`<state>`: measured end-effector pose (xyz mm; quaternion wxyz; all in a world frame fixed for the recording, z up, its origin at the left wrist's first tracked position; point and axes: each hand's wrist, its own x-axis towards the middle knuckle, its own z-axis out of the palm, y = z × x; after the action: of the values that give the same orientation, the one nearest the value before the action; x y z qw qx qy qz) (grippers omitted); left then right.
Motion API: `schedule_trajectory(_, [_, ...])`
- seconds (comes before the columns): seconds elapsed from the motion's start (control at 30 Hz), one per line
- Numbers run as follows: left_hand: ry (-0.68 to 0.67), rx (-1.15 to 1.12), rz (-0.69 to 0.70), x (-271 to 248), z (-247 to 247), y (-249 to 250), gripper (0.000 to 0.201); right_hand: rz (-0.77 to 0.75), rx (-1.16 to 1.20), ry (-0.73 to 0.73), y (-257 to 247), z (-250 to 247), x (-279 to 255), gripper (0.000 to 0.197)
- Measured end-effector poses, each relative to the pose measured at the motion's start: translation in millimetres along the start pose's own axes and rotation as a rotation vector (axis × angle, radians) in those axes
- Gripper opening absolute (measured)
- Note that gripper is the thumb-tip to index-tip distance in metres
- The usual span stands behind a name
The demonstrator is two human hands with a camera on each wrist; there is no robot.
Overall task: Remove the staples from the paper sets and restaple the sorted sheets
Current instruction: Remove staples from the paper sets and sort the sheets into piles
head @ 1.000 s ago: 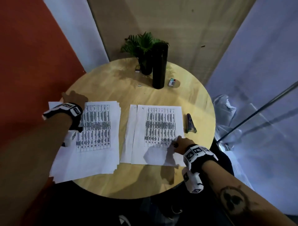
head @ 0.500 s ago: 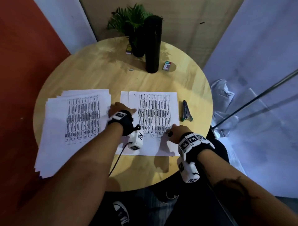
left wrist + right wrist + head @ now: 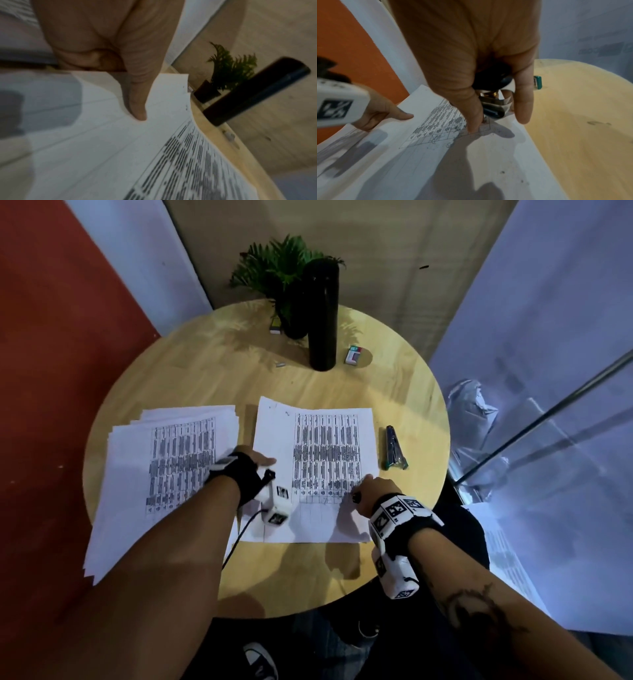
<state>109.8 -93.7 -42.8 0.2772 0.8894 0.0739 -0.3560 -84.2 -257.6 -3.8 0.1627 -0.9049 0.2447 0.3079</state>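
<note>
Two lots of printed sheets lie on the round wooden table (image 3: 212, 378): a fanned pile (image 3: 164, 474) on the left and a paper set (image 3: 325, 453) in the middle. My left hand (image 3: 261, 462) pinches that set's left edge, thumb (image 3: 136, 102) on top and fingers underneath, so the edge curls up. My right hand (image 3: 363, 489) rests on the set's lower right part and grips a black and metal staple remover (image 3: 494, 106) in the palm. Its index fingertip (image 3: 473, 126) presses on the page. A stapler (image 3: 394, 448) lies just right of the set.
At the table's far side stand a tall black flask (image 3: 322, 316) and a potted plant (image 3: 279, 273), with a small box (image 3: 353, 356) and a loose staple strip (image 3: 280, 364) nearby. A crumpled plastic bag (image 3: 474, 419) lies on the floor to the right.
My left hand left the far edge of the left pile, crossed to the middle set and took hold of its left edge, lifting it. The right hand stayed on the set's lower right.
</note>
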Motion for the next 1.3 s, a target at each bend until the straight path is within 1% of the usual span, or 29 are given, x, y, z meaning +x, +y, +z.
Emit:
schedule_trajectory(0.1, [0.094, -0.130, 0.115, -4.8, 1.8, -9.9, 0.058, 0.012, 0.031, -0.005, 3.7, 1.1, 3.5, 0.034])
schedule_trajectory(0.17, [0.145, -0.182, 0.203, -15.4, 1.4, -10.9, 0.050, 0.016, 0.118, 0.005, 7.3, 0.8, 5.1, 0.029])
schedule_trajectory(0.23, [0.190, -0.288, 0.304, -27.5, -3.3, -11.5, 0.042, 0.011, 0.245, 0.070, 10.4, -2.8, 3.1, 0.023])
schedule_trajectory(0.3, [0.234, -0.374, 0.393, -35.8, -8.9, -10.8, 0.035, 0.019, 0.366, 0.208, 11.4, -12.3, -2.9, 0.020])
schedule_trajectory(0.37, [0.248, -0.502, 0.450, -49.0, -15.6, -8.3, 0.031, 0.013, 0.468, 0.415, 9.7, -29.3, -11.5, 0.020])
schedule_trajectory(0.43, [0.247, -0.570, 0.519, -60.1, -20.6, -6.9, 0.031, 0.000, 0.596, 0.621, 7.0, -50.8, -19.7, 0.023])
schedule_trajectory(0.5, [0.260, -0.634, 0.589, -69.7, -26.1, -6.8, 0.030, -0.068, 0.701, 0.803, 5.0, -76.9, -29.4, 0.025])
schedule_trajectory(0.57, [0.273, -0.700, 0.635, -78.3, -29.4, -9.8, 0.030, -0.178, 0.691, 0.953, 2.9, -103.5, -41.8, 0.030])
schedule_trajectory(0.6, [0.290, -0.704, 0.640, -82.9, -28.6, -12.2, 0.029, -0.235, 0.657, 1.002, 1.4, -116.2, -48.5, 0.034])
schedule_trajectory(0.67, [0.318, -0.716, 0.613, -91.1, -23.2, -20.1, 0.026, -0.339, 0.557, 1.016, -3.8, -135.3, -60.4, 0.043])
schedule_trajectory(0.77, [0.339, -0.751, 0.602, -103.8, -18.2, -27.4, 0.027, -0.456, 0.388, 0.905, -12.9, -147.8, -71.1, 0.051])
schedule_trajectory(0.8, [0.328, -0.772, 0.608, -106.1, -18.5, -28.0, 0.027, -0.468, 0.324, 0.865, -16.4, -149.3, -73.3, 0.052])
schedule_trajectory(0.87, [0.311, -0.820, 0.606, -110.9, -21.2, -29.1, 0.026, -0.443, 0.197, 0.818, -24.7, -149.8, -79.2, 0.052])
schedule_trajectory(0.9, [0.305, -0.831, 0.612, -114.9, -23.6, -29.3, 0.026, -0.434, 0.159, 0.812, -29.3, -150.2, -83.4, 0.051])
schedule_trajectory(0.97, [0.288, -0.833, 0.636, -122.8, -26.5, -28.9, 0.025, -0.434, 0.163, 0.830, -35.7, -151.0, -92.4, 0.043])
schedule_trajectory(1.1, [0.221, -0.840, 0.713, -150.9, -50.2, -21.2, 0.022, -0.441, 0.199, 0.924, -44.6, -167.1, -124.7, 0.018])
schedule_trajectory(1.17, [0.207, -0.826, 0.784, -170.2, -72.8, -12.5, 0.021, -0.448, 0.186, 0.959, -48.4, -181.9, -143.8, 0.011])
schedule_trajectory(1.3, [0.237, -0.829, 0.975, -220.0, -120.2, 14.9, 0.027, -0.476, 0.202, 0.999, -53.5, -209.5, -173.4, 0.010])
